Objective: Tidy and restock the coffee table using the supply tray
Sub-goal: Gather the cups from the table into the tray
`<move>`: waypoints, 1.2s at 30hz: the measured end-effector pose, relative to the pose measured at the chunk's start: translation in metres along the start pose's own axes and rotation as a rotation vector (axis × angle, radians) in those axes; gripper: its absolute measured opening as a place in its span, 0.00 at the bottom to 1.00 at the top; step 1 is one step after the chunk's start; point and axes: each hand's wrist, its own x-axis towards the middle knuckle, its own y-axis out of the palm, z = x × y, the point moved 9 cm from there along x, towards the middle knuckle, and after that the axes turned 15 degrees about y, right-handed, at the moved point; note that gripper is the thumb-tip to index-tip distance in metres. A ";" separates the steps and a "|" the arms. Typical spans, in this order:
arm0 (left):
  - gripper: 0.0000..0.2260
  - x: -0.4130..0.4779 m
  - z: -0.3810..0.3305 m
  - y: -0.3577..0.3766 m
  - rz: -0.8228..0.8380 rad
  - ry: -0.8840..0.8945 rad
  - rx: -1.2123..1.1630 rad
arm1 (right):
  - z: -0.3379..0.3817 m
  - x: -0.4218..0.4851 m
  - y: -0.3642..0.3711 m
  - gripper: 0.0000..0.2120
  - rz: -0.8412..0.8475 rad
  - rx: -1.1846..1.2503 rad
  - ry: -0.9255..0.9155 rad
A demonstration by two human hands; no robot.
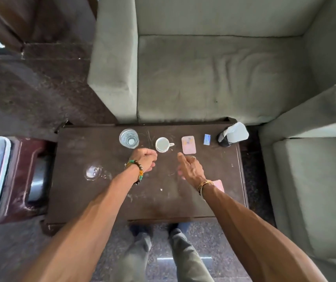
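On the dark coffee table (81, 196), a row stands along the far edge: a clear glass tumbler (128, 138), a white cup (163, 144) with its handle to the right, a pink card (188, 145), a small blue packet (207, 139) and a black napkin holder with white tissue (233, 134). My left hand (144, 159) hovers just in front of the cup, fingers curled, nothing visible in it. My right hand (189, 168) is spread below the pink card, fingers apart. Another pink card (218, 185) lies partly under my right wrist. A small clear glass dish (92, 172) sits at the left.
A grey sofa (214, 78) stands beyond the table and a grey armchair (309, 169) to the right. At the left is a maroon stand (24, 159) bearing a silver tray (2, 174). My legs are at the table's near edge.
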 end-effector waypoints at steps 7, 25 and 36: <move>0.05 0.051 0.017 0.002 -0.079 -0.001 -0.029 | 0.003 0.057 0.026 0.25 0.038 0.007 0.052; 0.17 0.182 0.058 0.040 0.050 0.131 0.260 | -0.017 0.175 0.117 0.33 0.169 0.566 0.301; 0.15 0.155 0.052 0.049 0.024 0.083 0.070 | 0.000 0.153 0.104 0.33 0.136 0.629 0.283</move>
